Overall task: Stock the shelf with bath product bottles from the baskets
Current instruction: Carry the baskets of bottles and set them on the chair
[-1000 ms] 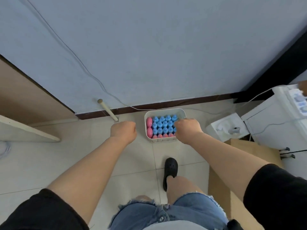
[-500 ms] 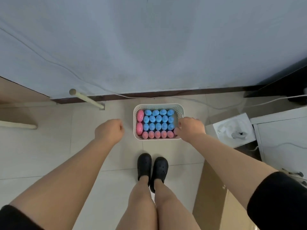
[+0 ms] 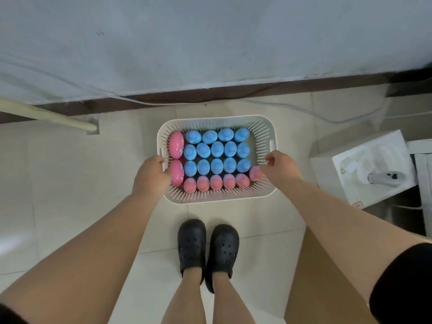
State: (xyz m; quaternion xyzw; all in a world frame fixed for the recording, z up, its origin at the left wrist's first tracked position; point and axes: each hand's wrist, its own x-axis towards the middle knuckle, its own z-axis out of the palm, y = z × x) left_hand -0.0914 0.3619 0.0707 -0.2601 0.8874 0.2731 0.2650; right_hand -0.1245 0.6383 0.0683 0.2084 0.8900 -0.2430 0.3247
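Fingers of both my left hand (image 3: 150, 177) and right hand (image 3: 281, 168) now curl onto the basket (image 3: 217, 120) sides they were nearing, ready to lift.

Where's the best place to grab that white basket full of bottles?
Take the basket by the handle slots in its two short ends, one hand from each side. It is wide and packed with bottles, so a two-sided grip should keep it level. The left hand and right hand are already there.

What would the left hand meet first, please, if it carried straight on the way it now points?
Probably the left rim of the white basket: the left hand is at it already, near a pink bottle. Contact is unclear.
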